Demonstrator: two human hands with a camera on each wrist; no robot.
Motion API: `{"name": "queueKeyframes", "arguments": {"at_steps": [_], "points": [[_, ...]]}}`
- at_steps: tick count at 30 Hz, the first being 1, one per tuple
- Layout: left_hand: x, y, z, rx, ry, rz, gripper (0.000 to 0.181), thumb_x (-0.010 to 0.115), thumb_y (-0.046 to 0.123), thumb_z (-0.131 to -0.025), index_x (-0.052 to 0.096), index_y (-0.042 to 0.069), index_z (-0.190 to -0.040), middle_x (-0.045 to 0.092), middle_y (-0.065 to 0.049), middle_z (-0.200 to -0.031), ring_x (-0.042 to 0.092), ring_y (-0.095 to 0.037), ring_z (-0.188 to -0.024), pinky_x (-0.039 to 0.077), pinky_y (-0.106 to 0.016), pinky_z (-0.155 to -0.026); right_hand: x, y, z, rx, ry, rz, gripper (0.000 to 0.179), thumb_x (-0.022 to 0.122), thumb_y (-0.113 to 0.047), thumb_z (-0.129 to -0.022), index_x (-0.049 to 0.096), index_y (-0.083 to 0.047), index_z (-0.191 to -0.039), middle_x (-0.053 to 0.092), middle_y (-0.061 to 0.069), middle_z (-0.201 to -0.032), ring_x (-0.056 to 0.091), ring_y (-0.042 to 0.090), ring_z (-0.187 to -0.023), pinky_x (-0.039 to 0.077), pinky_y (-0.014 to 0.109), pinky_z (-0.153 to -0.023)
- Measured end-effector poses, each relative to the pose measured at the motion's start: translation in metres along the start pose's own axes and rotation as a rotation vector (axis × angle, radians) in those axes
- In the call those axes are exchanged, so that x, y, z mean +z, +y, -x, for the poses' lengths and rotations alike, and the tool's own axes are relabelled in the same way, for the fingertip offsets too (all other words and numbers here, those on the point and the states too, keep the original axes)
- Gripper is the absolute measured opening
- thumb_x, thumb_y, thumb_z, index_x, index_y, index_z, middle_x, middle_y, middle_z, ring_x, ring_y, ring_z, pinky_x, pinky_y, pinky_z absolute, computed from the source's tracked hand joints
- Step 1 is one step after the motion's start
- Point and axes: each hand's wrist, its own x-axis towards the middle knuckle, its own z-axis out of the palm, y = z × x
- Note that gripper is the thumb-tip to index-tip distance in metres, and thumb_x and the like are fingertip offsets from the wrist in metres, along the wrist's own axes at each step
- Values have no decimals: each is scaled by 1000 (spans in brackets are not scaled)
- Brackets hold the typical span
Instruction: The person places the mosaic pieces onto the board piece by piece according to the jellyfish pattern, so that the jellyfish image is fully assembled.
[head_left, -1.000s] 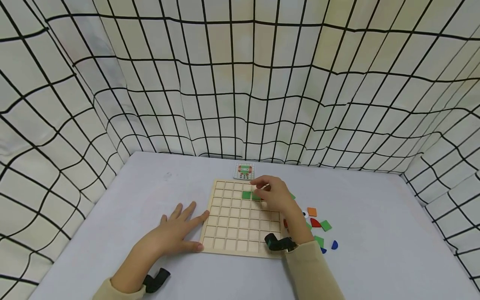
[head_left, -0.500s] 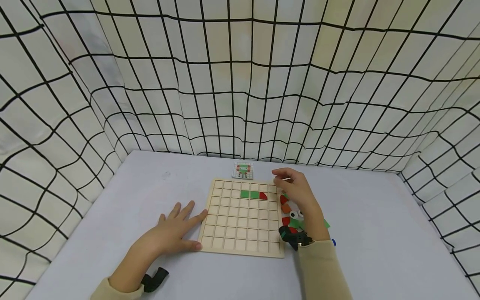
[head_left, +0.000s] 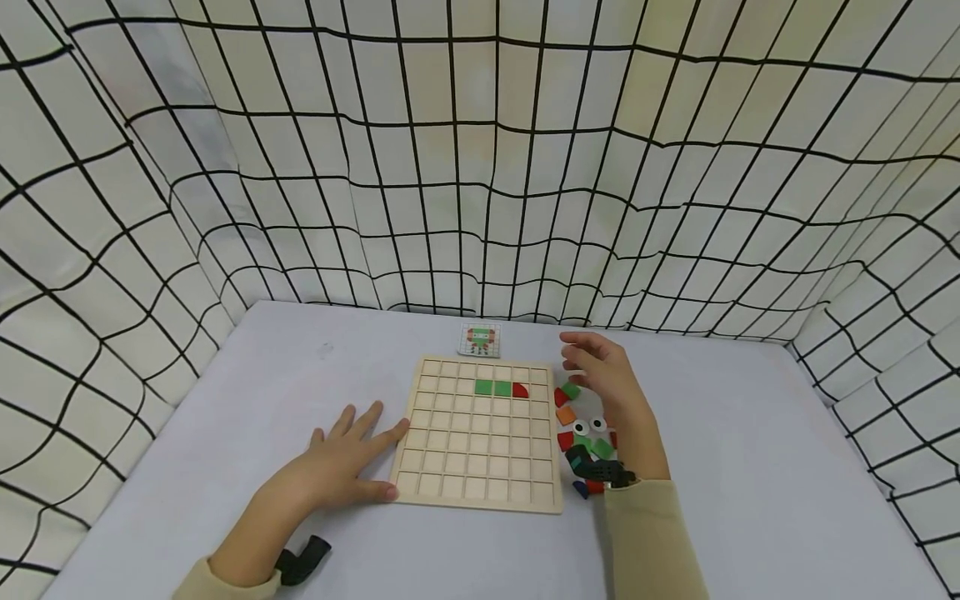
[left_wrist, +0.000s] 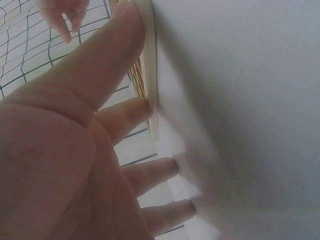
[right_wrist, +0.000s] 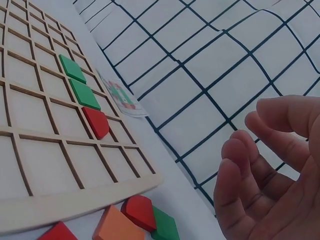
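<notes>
Board with Three Seated Pieces, Both Hands Released

Head view: One board point(head_left: 465, 442), marked in a grid of square cells, lies flat on the table point(head_left: 780, 450) between the hands. Three pieces are seated side by side in its second row from the far edge: two green squares point(head_left: 483, 387) and one red quarter-round point(head_left: 520, 390). One card point(head_left: 480, 340) with a printed pattern lies just beyond the far edge. The left hand point(head_left: 341, 465) is spread and released; its index finger and thumb touch the left edge of the board. The right hand point(head_left: 611, 379) is raised near the far right corner, fingers loosely bent, grasping nothing. Loose pieces lie beside the right edge: one orange piece point(head_left: 566, 414), one blue piece point(head_left: 581, 490), two eye discs point(head_left: 579, 427), at least three green pieces point(head_left: 572, 390) and at least four red pieces point(head_left: 566, 441). The right arm covers part of this group; the full count cannot be told. Two black wrist mounts point(head_left: 303, 560) are visible, one per arm. A black-lined backdrop point(head_left: 480, 167) stands behind.

Left wrist view: The thumb and three fingers are visible, extended. The thumb and nearest finger meet the board edge. The right hand appears at upper left.

Right wrist view: The fingers curve around bare space. Three seated pieces and four loose ones are visible: two red, one orange, one green.
</notes>
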Motion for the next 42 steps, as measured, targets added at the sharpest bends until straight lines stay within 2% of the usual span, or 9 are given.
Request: {"name": "queueKeyframes", "arguments": {"at_steps": [8,14,18,22,26,33,38,42], "points": [[-2,1,2,-1,6,-2,91,73,61,-78,39,26,-155,22,-24,-162,13,-59,-145,17,-84,-98,-5,3,-2,53,16,53,42,61,-31,-100,58,-11,-136,60,11,-130,61,29,-111,52,39,-94],[-2,1,2,-8,5,-1,91,73,61,-78,39,26,-154,22,-23,-163,13,-58,-145,18,-84,-99,-5,6,-2,84,29,104,40,60,-30,-100,58,-11,-136,61,13,-130,61,27,-108,51,40,-93],[-2,1,2,-7,6,-3,91,73,61,-77,40,26,-154,22,-24,-162,13,-59,-145,18,-84,-98,-6,9,-3,117,55,207,39,60,-31,-99,61,-13,-134,63,12,-124,62,26,-102,52,34,-84],[-1,0,2,-3,8,-5,92,73,61,-77,40,26,-154,22,-24,-162,13,-59,-145,18,-85,-98,-7,11,-3,150,68,381,38,60,-35,-98,63,-15,-129,63,12,-116,60,25,-95,50,31,-75],[-1,0,2,-2,9,-4,92,73,62,-77,39,26,-155,22,-24,-162,13,-59,-145,18,-85,-98,-8,13,-3,174,47,531,39,60,-38,-97,64,-15,-128,63,14,-120,61,26,-97,51,37,-78],[1,0,1,-11,1,2,92,73,62,-76,39,27,-154,21,-23,-163,12,-58,-145,17,-84,-98,-6,12,1,211,39,581,40,67,-34,-93,64,-13,-128,61,17,-129,60,32,-107,52,48,-89],[2,-1,0,-13,3,-5,93,73,63,-76,40,26,-154,21,-24,-163,12,-59,-145,18,-85,-98,-1,12,2,197,63,656,37,76,-28,-85,70,-13,-118,65,15,-120,58,32,-103,53,46,-82],[2,-1,-1,-9,7,-10,93,73,63,-75,40,26,-154,21,-24,-163,13,-60,-144,18,-85,-97,2,13,3,180,81,718,33,77,-27,-83,73,-13,-112,68,13,-112,61,31,-96,53,43,-75]]}}
